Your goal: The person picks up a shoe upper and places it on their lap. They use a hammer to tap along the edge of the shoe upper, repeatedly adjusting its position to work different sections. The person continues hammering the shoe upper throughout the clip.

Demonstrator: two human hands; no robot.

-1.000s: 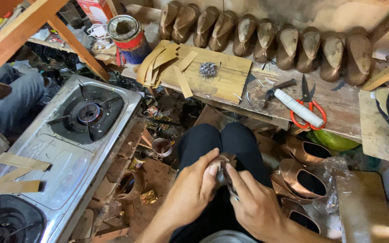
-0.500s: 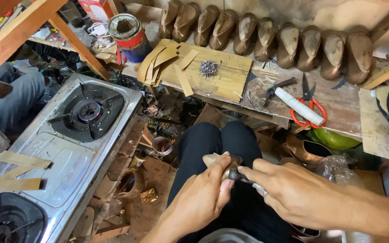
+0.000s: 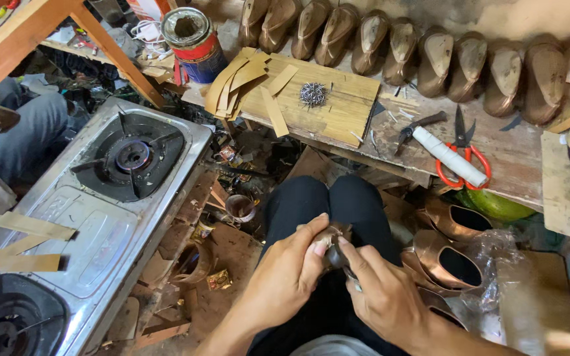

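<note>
Head view. Left hand (image 3: 291, 270) and right hand (image 3: 380, 290): both clasped on small brown piece (image 3: 335, 238), held over black-trousered knees (image 3: 328, 204); dark tool (image 3: 338, 257) pinched in right fingers. Piece mostly hidden; stage of work not readable. Row of lasts (image 3: 404, 49) on bench, bare. Finished copper shoes (image 3: 453, 260) at right, several. Tan strips (image 3: 235, 82) and pile of tacks (image 3: 313, 93) on board, unused. Can (image 3: 194, 43): open, contents dark, not identifiable. Small cup (image 3: 240, 207) on floor: apparently empty. Stove (image 3: 94, 211): unlit, strips lying on it.

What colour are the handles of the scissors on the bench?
Red handles on the scissors, seen in the head view.
</note>
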